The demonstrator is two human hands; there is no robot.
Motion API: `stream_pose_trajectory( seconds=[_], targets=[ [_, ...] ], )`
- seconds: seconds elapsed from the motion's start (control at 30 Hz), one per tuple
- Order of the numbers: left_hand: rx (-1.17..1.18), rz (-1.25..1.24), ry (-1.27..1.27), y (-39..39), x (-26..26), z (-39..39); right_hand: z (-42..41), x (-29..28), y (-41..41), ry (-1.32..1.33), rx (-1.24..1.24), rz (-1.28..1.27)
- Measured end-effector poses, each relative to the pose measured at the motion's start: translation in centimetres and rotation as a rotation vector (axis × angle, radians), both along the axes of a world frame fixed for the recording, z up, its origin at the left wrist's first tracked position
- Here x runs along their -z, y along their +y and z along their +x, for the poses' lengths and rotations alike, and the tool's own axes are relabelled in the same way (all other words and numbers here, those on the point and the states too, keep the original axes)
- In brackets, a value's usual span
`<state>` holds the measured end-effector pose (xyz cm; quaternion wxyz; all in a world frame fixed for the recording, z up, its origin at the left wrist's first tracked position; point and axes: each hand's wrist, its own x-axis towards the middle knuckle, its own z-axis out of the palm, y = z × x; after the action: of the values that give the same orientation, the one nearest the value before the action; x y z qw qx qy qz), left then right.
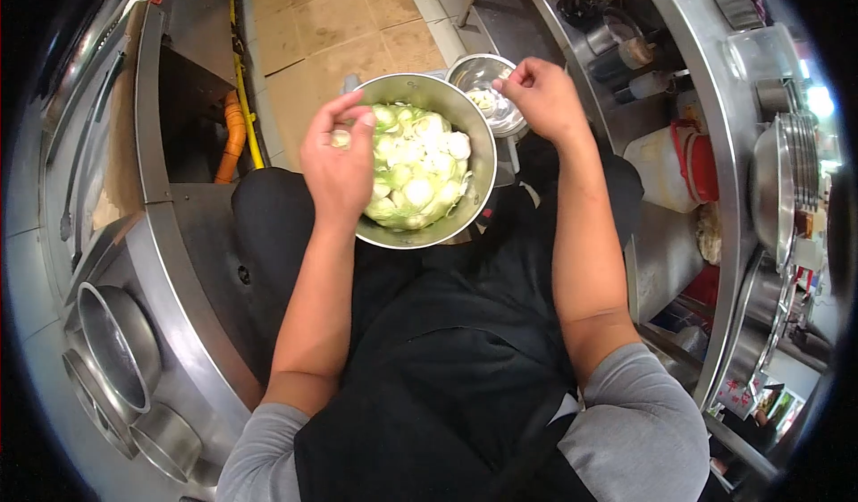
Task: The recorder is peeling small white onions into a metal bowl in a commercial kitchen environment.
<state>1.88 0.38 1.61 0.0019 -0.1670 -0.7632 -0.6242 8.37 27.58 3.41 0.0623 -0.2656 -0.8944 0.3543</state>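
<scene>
A deep metal pot (481,197) holds many pale, rounded vegetable pieces (419,192), some with green edges and perhaps garlic among them. Over the pot's left rim is my left hand (338,160), with a small pale piece (340,139) held in its curled fingers. Beyond the pot's upper right side stands a smaller shiny metal bowl (511,125) with a few pale bits (482,100) in its bottom. My right hand (544,96) is over that bowl's right edge, thumb and forefinger pinched together; whether a small bit is between them cannot be told.
Stainless steel counters curve along the left (161,254) and right (720,133). Metal pots (137,341) stand at lower left. A white bucket (660,167) with red sits on the right shelf. An orange hose (232,136) and yellow pipe (249,116) run near the cardboard-covered floor (322,39).
</scene>
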Motion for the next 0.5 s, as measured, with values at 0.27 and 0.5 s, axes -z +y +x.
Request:
stream_pose_trajectory(
  seconds=[0.27, 0.5],
  targets=[
    [-0.026, 0.054, -0.095, -0.2, 0.2, -0.2, -1.6, 5.6, 2.7, -0.064, 0.218, 0.136],
    [0.097, 0.155, -0.150, -0.3, 2.1, -1.1, -0.7, 12.5, 6.4, -0.057, 0.430, 0.024]
  ],
)
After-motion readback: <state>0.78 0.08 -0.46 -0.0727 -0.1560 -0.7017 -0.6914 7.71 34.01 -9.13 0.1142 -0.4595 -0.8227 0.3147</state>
